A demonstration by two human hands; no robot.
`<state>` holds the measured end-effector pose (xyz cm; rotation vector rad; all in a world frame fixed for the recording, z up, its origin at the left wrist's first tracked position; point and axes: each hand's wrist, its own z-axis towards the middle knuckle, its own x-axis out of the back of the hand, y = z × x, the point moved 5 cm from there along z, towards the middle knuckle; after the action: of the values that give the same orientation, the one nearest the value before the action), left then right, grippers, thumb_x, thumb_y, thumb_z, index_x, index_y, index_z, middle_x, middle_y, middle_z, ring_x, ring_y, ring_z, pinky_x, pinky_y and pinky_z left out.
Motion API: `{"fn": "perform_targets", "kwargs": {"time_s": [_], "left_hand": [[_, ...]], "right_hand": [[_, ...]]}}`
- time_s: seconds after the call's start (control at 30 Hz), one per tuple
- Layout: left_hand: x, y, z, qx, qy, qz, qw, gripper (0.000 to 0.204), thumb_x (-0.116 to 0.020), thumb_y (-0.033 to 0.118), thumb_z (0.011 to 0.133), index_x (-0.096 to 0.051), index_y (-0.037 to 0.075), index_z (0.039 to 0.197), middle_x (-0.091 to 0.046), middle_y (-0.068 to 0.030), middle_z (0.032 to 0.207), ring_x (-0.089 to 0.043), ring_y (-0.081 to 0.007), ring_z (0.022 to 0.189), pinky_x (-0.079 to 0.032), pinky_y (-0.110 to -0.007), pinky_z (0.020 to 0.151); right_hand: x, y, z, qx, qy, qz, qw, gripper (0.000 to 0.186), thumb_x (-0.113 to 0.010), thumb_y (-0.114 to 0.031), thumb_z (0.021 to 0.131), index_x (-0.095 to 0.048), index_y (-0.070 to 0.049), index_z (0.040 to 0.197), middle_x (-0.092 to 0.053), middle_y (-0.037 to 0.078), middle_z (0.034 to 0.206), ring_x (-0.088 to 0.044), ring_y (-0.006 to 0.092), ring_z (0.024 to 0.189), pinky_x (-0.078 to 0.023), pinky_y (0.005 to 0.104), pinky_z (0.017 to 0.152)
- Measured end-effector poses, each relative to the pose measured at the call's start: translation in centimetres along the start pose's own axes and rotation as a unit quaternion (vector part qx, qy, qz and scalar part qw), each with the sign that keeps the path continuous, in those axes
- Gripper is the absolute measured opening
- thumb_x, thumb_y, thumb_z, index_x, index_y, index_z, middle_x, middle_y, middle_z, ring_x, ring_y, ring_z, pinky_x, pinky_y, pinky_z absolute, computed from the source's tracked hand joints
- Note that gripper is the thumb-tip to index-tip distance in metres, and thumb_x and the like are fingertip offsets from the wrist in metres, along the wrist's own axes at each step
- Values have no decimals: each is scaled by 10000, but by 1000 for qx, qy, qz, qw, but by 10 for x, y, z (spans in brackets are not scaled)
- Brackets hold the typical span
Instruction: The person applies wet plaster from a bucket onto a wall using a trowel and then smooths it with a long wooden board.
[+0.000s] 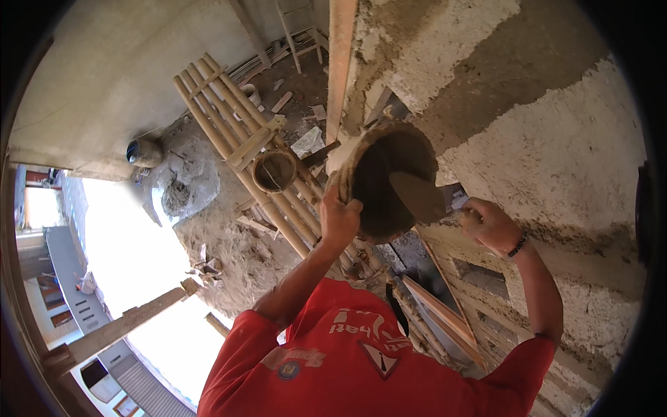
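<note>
My left hand point(340, 217) is closed on the near left rim of a mortar-caked bucket point(345, 158), which is tilted so that its dark inside shows. In my right hand point(495, 226) is the handle of a trowel point(414, 194). The grey blade reaches over the bucket's mouth from the right; I cannot tell whether it touches the mortar inside. Close beyond the bucket and to its right rises a rough wall point(556, 146), with a darker, wet-looking band of plaster across its paler surface.
A scaffold of bamboo poles point(222, 115) slants past on the left, with another bucket point(275, 172) at it. Farther left, a container point(144, 152) stands near a mortar heap point(177, 197) on the ground. A wooden post point(341, 62) stands beside the wall. Scrap wood lies around.
</note>
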<state>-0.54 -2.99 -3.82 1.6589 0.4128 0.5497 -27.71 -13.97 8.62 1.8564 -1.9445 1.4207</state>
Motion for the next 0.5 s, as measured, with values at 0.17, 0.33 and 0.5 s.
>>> {"fn": "perform_targets", "kwargs": {"time_s": [0.17,0.33,0.5], "left_hand": [[-7,-1,-13,3,-6,-76,997,549,-538,15,672,-514,-37,1218,-626,-116,1004,-595,-185,913,-462,-285,821],[-12,14,-21,24,-17,-91,995,584,-531,8,660,-504,-38,1242,-624,-96,1012,-590,-164,917,-470,-284,823],[-16,33,-13,-52,-6,-87,995,534,-537,6,648,-534,-53,1179,-635,-117,955,-591,-182,869,-474,-305,794]], "right_hand": [[-53,21,21,20,50,96,994,428,-692,-170,755,-568,20,1117,-625,176,942,-637,207,720,-506,352,650],[-93,23,37,-59,6,269,961,497,-696,-165,724,-535,14,1159,-616,190,922,-646,239,782,-526,398,707],[-111,-9,61,125,211,-13,969,606,-678,-115,702,-444,-6,1251,-613,216,971,-644,346,850,-516,452,741]]}}
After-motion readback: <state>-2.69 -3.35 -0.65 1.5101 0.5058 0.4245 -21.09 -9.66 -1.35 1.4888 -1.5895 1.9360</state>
